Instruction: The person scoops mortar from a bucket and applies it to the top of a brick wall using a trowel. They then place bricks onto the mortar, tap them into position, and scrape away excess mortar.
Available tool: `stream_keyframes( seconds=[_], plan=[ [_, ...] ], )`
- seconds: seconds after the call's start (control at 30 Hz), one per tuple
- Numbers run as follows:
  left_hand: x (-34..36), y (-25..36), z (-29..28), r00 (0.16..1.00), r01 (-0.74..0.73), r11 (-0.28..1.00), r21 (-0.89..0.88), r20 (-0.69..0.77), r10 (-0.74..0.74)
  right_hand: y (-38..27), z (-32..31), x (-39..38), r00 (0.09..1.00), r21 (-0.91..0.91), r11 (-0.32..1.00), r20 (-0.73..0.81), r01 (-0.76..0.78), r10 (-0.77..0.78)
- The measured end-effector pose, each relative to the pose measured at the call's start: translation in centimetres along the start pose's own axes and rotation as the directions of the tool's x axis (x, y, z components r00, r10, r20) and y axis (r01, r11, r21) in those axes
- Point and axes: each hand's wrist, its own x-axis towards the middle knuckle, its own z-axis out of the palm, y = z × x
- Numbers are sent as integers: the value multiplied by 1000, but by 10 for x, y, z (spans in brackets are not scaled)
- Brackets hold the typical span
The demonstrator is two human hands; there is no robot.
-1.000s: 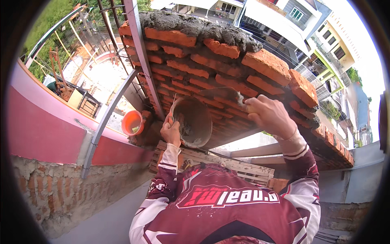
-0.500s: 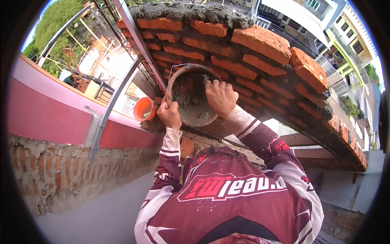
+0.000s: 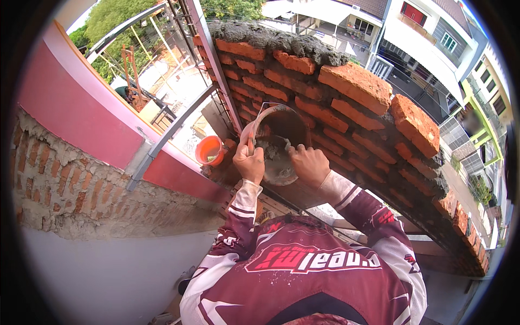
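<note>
My left hand is closed on the near left rim of a tilted bucket with a wire handle and grey mortar inside. My right hand grips a trowel whose blade is down inside the bucket among the mortar, partly hidden. Right behind the bucket rises a wall of red bricks in dark wet mortar, with lumpy fresh mortar along its top.
An orange bucket sits left of my hands, beside a metal post. A curved grey bar crosses a pink ledge on the left. Wooden slats lie below my hands; houses and a road show beyond the brick wall.
The trowel has come from over the wall, right of the bucket, down into the bucket. My right hand moved left toward my left hand. The view has shifted as my head moved.
</note>
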Motion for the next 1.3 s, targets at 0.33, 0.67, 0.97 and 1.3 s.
stream_keyframes(
  seconds=[0.33,0.67,0.97,1.3],
  plan=[
    [-2,30,-3,968,-251,948,198,34,249,7,-25,13,950,-81,973,-248,-214,188],
    [17,39,-54,953,-163,984,-70,247,175,-5,13,-7,840,855,144,516,-497,-165],
    [29,25,-57,984,-156,988,22,90,153,5,-38,-21,992,212,974,115,-80,57],
    [20,14,-27,959,-262,961,92,140,248,8,-10,-15,784,723,479,612,-498,-108]
  ],
)
